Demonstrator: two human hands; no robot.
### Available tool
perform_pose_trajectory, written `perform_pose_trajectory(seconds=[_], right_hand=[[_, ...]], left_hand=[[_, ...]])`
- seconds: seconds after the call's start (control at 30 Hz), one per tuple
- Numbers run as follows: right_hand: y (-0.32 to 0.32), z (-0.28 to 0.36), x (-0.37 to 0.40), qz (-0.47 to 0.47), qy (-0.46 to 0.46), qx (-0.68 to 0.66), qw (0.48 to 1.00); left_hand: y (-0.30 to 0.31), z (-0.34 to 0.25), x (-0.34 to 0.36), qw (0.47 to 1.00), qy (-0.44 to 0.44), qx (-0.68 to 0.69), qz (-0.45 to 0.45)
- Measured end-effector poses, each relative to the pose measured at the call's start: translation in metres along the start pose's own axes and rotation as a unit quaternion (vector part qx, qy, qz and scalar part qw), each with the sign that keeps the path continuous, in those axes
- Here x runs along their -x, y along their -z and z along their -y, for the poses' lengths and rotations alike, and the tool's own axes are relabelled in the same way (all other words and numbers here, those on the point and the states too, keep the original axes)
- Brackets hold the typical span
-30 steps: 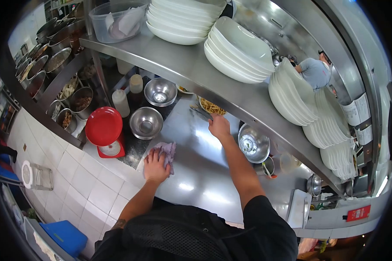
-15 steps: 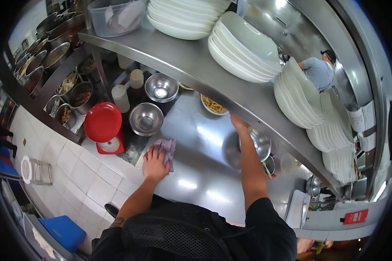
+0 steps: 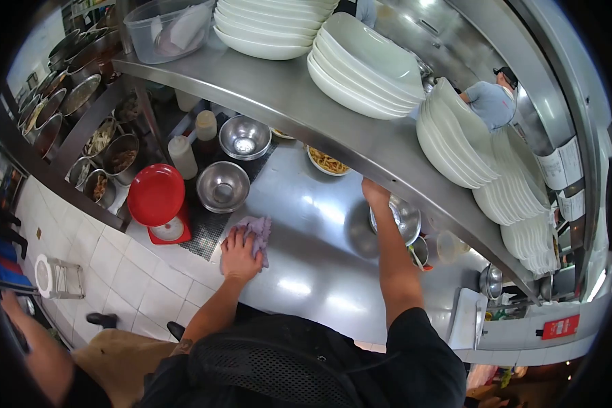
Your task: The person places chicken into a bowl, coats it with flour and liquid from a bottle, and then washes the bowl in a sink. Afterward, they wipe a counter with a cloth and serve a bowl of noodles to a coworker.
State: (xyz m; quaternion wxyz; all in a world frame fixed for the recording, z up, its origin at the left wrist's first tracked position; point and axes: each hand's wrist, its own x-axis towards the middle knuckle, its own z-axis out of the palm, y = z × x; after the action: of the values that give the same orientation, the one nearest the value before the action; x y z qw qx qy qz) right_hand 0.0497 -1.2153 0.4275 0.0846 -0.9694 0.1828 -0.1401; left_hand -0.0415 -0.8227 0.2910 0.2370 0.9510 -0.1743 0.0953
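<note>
My left hand (image 3: 241,256) rests on a crumpled purple cloth (image 3: 262,238) at the left of the steel counter. Its fingers are spread over the cloth rather than gripped round it. My right arm reaches forward, and my right hand (image 3: 375,193) is partly under the shelf edge, which hides its fingertips. Just beyond that hand to the left stands a white bowl of noodles (image 3: 328,162). A steel mixing bowl (image 3: 406,221) lies beside my right wrist, partly covered by the forearm and shelf.
Overhead, a steel shelf (image 3: 265,92) carries stacked white bowls (image 3: 367,68). Left of the counter are a red scale (image 3: 158,197), two steel bowls (image 3: 223,187) and a squeeze bottle (image 3: 182,156). At lower left, a person's arm (image 3: 44,347) is close by.
Another person's arm and lower body have come into view at lower left. The view has shifted slightly. My hands stay in nearly the same places.
</note>
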Motion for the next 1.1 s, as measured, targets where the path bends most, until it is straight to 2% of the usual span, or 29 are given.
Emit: perform_pose_trajectory(seconds=[0.03, 0.17, 0.23, 0.27, 0.33, 0.37, 0.43, 0.47, 0.53, 0.6, 0.67, 0.73, 0.77, 0.8, 0.87, 0.93, 1.03, 1.1], right_hand=[[0.004, 0.015, 0.005, -0.030, -0.001, -0.025, 0.999], [-0.010, 0.032, 0.005, -0.013, -0.041, 0.021, 0.999], [-0.023, 0.032, 0.005, -0.131, 0.006, -0.027, 0.991], [-0.023, 0.034, 0.005, -0.126, 0.008, -0.025, 0.992], [-0.021, 0.035, 0.003, -0.026, -0.084, -0.006, 0.996], [-0.023, 0.035, 0.004, -0.023, -0.082, -0.004, 0.996], [-0.027, 0.035, 0.010, -0.117, -0.033, -0.067, 0.990], [-0.029, 0.040, 0.017, -0.116, -0.033, -0.067, 0.990], [-0.038, 0.066, 0.038, -0.032, -0.091, -0.249, 0.964], [-0.077, 0.079, 0.061, -0.048, -0.063, -0.281, 0.956], [-0.101, 0.096, 0.079, 0.001, -0.099, -0.312, 0.945], [-0.147, 0.094, 0.085, -0.036, -0.075, -0.319, 0.944], [-0.149, 0.099, 0.087, -0.006, -0.105, -0.315, 0.943], [-0.150, 0.105, 0.084, -0.008, -0.103, -0.317, 0.943], [-0.154, 0.115, 0.077, -0.024, -0.091, -0.239, 0.966], [-0.158, 0.123, 0.065, 0.011, -0.100, -0.239, 0.966], [-0.166, 0.137, 0.047, -0.024, -0.098, -0.221, 0.970], [-0.168, 0.143, 0.035, -0.039, -0.138, -0.188, 0.972]], left_hand=[[0.000, 0.000, 0.000, 1.000, -0.003, 0.002, -0.001], [0.002, -0.001, 0.001, 1.000, 0.000, 0.001, 0.007], [0.003, 0.000, -0.003, 1.000, 0.002, -0.001, 0.004], [0.004, -0.001, 0.000, 1.000, 0.001, -0.002, 0.006], [0.005, -0.002, 0.002, 1.000, 0.002, -0.003, 0.009], [0.005, -0.002, 0.000, 1.000, -0.001, -0.006, 0.003], [0.005, -0.002, 0.000, 1.000, 0.004, -0.005, 0.006], [0.005, -0.002, 0.000, 1.000, 0.003, -0.005, 0.008], [0.005, -0.002, 0.000, 1.000, 0.004, -0.005, 0.010], [0.005, -0.002, -0.001, 1.000, 0.000, -0.007, 0.011], [0.005, -0.002, -0.001, 1.000, 0.000, -0.008, 0.008], [0.006, -0.003, -0.001, 1.000, -0.001, -0.007, 0.008], [0.005, -0.003, -0.001, 1.000, 0.002, -0.005, 0.009], [0.005, -0.002, -0.001, 1.000, 0.001, -0.006, 0.006], [0.004, 0.000, -0.001, 1.000, -0.001, -0.006, 0.015], [0.004, 0.000, 0.000, 1.000, 0.004, -0.002, 0.014], [0.007, 0.000, -0.002, 1.000, 0.010, 0.006, 0.015], [0.007, 0.001, -0.001, 1.000, 0.016, 0.008, 0.015]])
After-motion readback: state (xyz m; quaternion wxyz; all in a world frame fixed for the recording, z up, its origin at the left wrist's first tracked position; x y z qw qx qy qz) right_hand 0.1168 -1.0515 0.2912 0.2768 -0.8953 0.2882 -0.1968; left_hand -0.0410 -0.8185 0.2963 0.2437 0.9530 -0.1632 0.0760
